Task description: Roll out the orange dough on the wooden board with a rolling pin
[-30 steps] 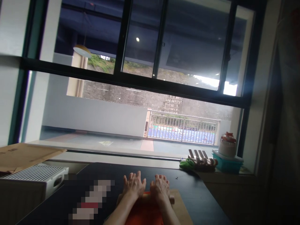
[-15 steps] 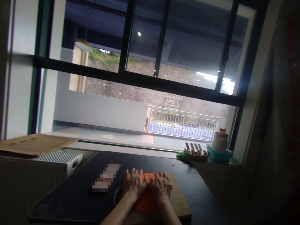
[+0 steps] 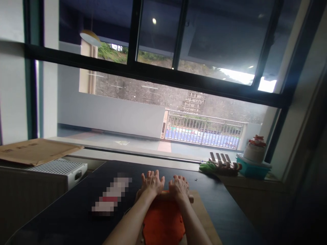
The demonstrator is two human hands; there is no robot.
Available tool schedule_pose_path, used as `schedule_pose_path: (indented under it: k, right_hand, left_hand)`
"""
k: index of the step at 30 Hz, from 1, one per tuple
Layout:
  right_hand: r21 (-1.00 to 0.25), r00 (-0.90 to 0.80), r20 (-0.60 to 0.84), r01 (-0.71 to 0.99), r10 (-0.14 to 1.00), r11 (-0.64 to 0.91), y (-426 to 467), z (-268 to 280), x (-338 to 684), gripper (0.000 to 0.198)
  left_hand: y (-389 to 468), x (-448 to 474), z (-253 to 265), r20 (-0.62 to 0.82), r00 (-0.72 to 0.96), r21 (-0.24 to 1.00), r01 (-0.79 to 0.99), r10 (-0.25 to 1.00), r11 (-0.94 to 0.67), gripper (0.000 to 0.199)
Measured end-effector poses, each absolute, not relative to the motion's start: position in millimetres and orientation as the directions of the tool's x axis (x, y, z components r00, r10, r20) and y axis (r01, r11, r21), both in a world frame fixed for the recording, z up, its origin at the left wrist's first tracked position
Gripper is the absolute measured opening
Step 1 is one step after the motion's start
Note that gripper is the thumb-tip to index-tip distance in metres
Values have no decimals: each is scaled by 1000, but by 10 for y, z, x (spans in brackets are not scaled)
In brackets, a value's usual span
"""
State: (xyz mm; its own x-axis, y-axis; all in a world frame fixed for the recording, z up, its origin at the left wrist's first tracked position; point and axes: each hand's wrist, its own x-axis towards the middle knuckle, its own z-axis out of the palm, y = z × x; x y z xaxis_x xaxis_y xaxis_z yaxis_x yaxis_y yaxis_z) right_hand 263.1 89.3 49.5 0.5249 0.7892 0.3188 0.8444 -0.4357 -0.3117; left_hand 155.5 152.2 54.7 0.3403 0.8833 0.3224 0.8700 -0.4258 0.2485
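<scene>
Both hands palm-down on a wooden rolling pin (image 3: 163,195). Left grip (image 3: 152,183) flat and spread, fingers reaching past the pin instead of curling round it; right grip (image 3: 179,186) the same, a short gap between the two. Palm contact hidden beneath the hands. Pin shows best in that gap and at its right end, just outside the right wrist; left end partly covered, hard to make out.

Orange sheet (image 3: 165,221) directly under the pin and between the forearms, mostly on the near side of both grips; a sliver shows beyond the pin. Side edges uneven, partly behind the forearms; near end cut off by the bottom of the view. Sheet rests on a wooden board (image 3: 204,214), bare along its right side, left part largely hidden by the left arm.

Board sits on a dark surface (image 3: 217,190). Left of the left arm, a pixelated item (image 3: 111,197), pale with a red band; identity and any print blurred out. Far left, a brown envelope-like packet (image 3: 43,151) bears small dark marks, too faint to read, and lies over a white slatted unit (image 3: 61,170), both cut by the left edge.

Far right by the window: green cloth (image 3: 208,166), slatted rack (image 3: 224,165), teal box (image 3: 252,166) with a pale jar (image 3: 254,151) on top. Outside, a white floor marking (image 3: 122,143), lettering illegible; metal railing (image 3: 204,129) beyond.
</scene>
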Motion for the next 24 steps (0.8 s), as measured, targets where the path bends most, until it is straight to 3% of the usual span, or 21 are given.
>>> schedule_pose_path:
  k: [11,16,24]
  right_hand:
    - [-293,520,315,849,794,-440,605,516,2465,33]
    - [-259,466,362,882,807,-393,150,426,2224,37]
    - [-136,253,642,967,723,-217,-250,-332,2354,38]
  left_hand:
    - [1291,1407,491,310,371,242,860,875,-450,56]
    - [873,1115,492,377,472,189,803,797,-565,51]
    - [564,774,307,313,565,235,732,763,-639,54]
